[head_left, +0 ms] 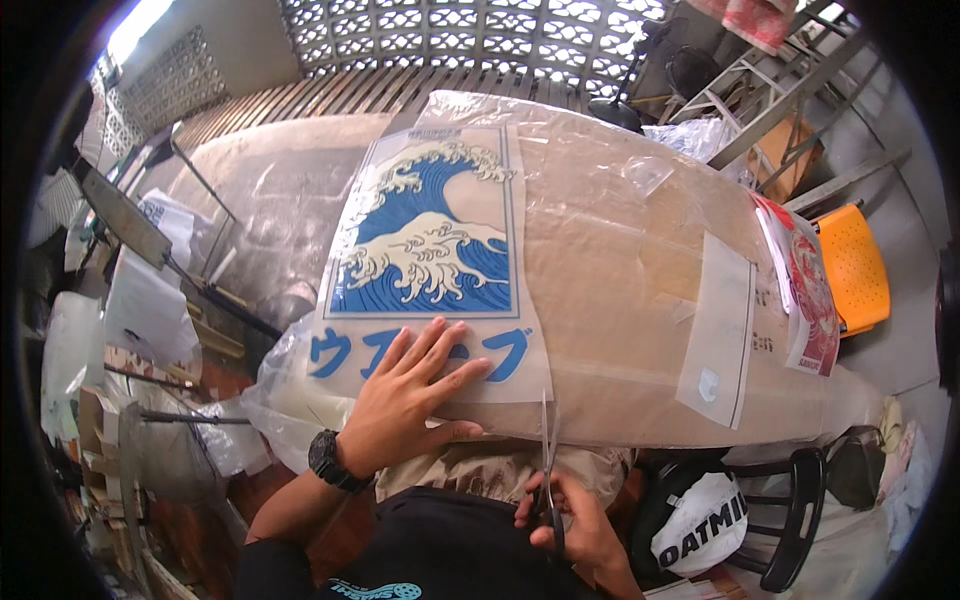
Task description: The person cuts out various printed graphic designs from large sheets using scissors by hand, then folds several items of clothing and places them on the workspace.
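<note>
A translucent sheet (541, 360) printed with a blue and cream wave picture and blue lettering lies on the plastic-covered table (620, 240). My left hand (412, 388) presses flat on its lower part, fingers spread over the lettering. A dark wristwatch (330, 458) is on that wrist. Low at the table's near edge, my right hand (578, 525) grips scissors (549, 450) by their black handles. Their blades point away from me, slightly parted, with the tips at the sheet's lower right corner. Whether the blades have the film between them, I cannot tell.
Another pale sheet (722, 330) lies on the table's right part. Beyond it are a red-printed package (808, 290) and an orange chair (853, 268). A black chair (795, 520) stands near my right arm. A metal ladder (735, 105) leans at the far right.
</note>
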